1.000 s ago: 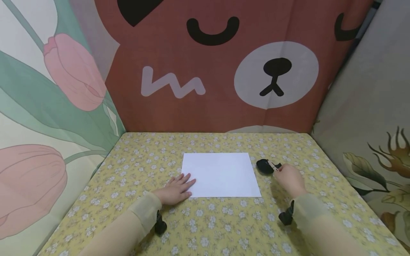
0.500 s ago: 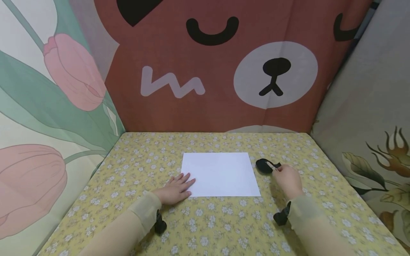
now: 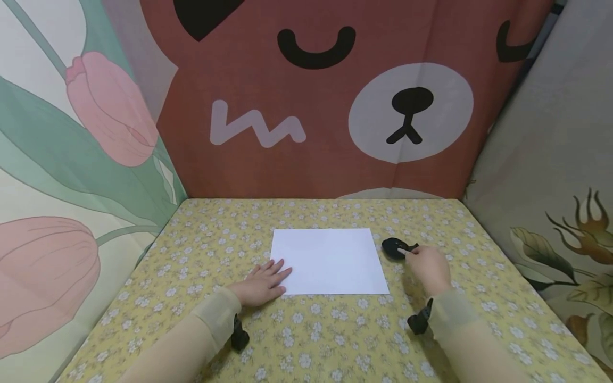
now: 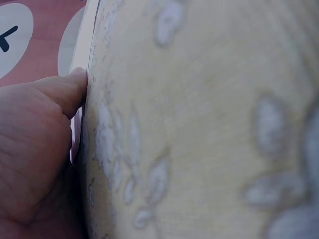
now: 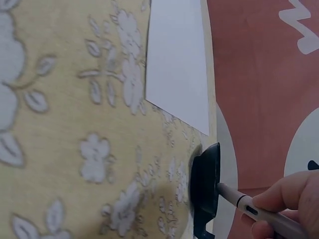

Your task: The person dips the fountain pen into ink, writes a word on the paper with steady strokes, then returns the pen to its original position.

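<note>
A white sheet of paper (image 3: 332,260) lies flat on the table. My left hand (image 3: 260,284) rests on its lower left corner with the fingers spread. To the right of the sheet sits a small shallow black dish (image 3: 391,248) with a short projection on its right side. My right hand (image 3: 428,268) pinches a pale, slim pen (image 5: 271,218) with a dark ring near its front. The pen slants down over the dish in the right wrist view, and its tip is hidden behind the rim. Only the thumb side of my left hand (image 4: 37,144) shows in the left wrist view.
A yellow flowered cloth (image 3: 316,340) covers the table. Behind it hangs a reddish-brown curtain (image 3: 330,170) with a bear's face, and patterned cloths close off the left and right sides. A black wrist camera (image 3: 421,318) sits below my right cuff.
My right hand has shifted slightly left, and the pen's tip has come down into the black dish. My left hand stays where it was on the paper.
</note>
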